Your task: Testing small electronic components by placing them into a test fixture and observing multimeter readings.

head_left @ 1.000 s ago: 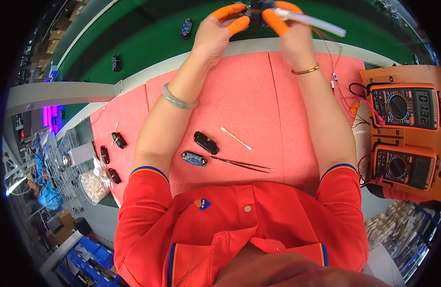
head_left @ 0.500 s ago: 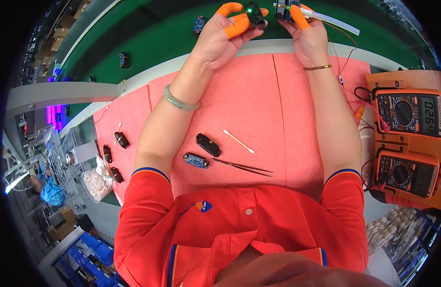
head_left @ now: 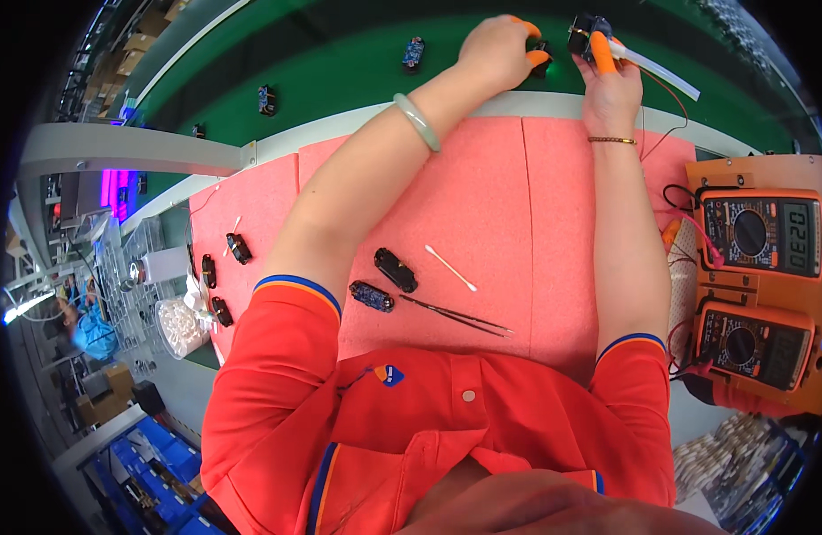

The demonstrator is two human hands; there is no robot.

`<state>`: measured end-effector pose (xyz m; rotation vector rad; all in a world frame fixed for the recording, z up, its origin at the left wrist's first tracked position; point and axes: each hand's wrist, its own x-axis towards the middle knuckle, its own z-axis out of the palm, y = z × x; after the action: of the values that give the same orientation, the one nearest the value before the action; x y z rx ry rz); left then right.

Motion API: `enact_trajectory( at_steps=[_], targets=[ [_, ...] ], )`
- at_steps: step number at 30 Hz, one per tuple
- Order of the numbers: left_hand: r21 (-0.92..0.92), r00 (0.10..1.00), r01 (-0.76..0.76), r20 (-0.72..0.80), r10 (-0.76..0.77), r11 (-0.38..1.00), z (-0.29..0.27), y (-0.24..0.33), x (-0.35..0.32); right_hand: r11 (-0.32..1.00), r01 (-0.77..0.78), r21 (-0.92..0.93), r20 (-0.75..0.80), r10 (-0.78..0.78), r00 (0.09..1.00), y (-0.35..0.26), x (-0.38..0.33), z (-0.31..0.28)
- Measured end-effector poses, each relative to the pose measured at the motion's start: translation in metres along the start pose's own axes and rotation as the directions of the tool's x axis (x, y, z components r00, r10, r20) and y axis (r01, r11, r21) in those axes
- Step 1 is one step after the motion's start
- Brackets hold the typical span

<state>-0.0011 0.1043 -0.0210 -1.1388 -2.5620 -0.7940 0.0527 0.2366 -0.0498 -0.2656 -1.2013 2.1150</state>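
Over the green belt, my left hand [head_left: 498, 55], with orange finger cots, is closed on a small black electronic module [head_left: 541, 62] that glows green at its edge. Most of that module is hidden by the fingers. To its right my right hand [head_left: 612, 98] grips a black block-shaped fixture [head_left: 582, 36] with wires. A whitish tube [head_left: 656, 71] sticks out from beside it to the right. On the pink mat below lie a black module [head_left: 395, 270], a blue circuit-board module [head_left: 372, 296], tweezers [head_left: 456, 316] and a cotton swab [head_left: 451, 267].
Two orange multimeters [head_left: 761, 234] [head_left: 752, 346] stand at the right. Several black modules [head_left: 238, 248] lie on the mat's left part, near a tub of white swabs [head_left: 181, 325]. Circuit-board modules [head_left: 413, 55] [head_left: 267, 100] rest on the green belt [head_left: 340, 71]. A grey metal bar [head_left: 135, 149] reaches in from the left.
My left hand has moved right with the black module, turning back-up, lower over the belt. The right hand has shifted right with the fixture. The belt's modules appear further right; the upper meter's reading differs.
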Motion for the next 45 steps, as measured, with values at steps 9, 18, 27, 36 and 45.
enact_trajectory(
  at_steps=[9,18,27,36,45],
  targets=[
    [0.173,0.973,0.180,0.111,-0.201,0.968,-0.063,-0.067,-0.044,0.961,-0.048,-0.271,0.031,0.059,0.998,-0.005,-0.012,0.021],
    [0.168,0.958,0.004,0.281,-0.052,0.986,-0.061,-0.057,-0.033,0.994,-0.060,-0.088,0.156,0.073,0.985,-0.007,-0.028,0.025],
    [-0.580,0.892,0.448,0.242,-0.381,0.680,-0.052,-0.040,-0.040,0.979,-0.058,-0.198,0.141,0.087,0.986,0.000,-0.028,0.023],
    [-0.888,0.875,0.430,0.366,-0.316,0.162,-0.030,-0.033,-0.049,0.939,0.073,-0.337,0.295,0.031,0.955,0.012,-0.036,0.032],
    [-0.890,0.858,0.421,0.328,-0.395,0.175,-0.028,-0.038,-0.052,0.940,-0.015,-0.341,0.338,0.137,0.931,-0.002,-0.043,0.038]
  ],
)
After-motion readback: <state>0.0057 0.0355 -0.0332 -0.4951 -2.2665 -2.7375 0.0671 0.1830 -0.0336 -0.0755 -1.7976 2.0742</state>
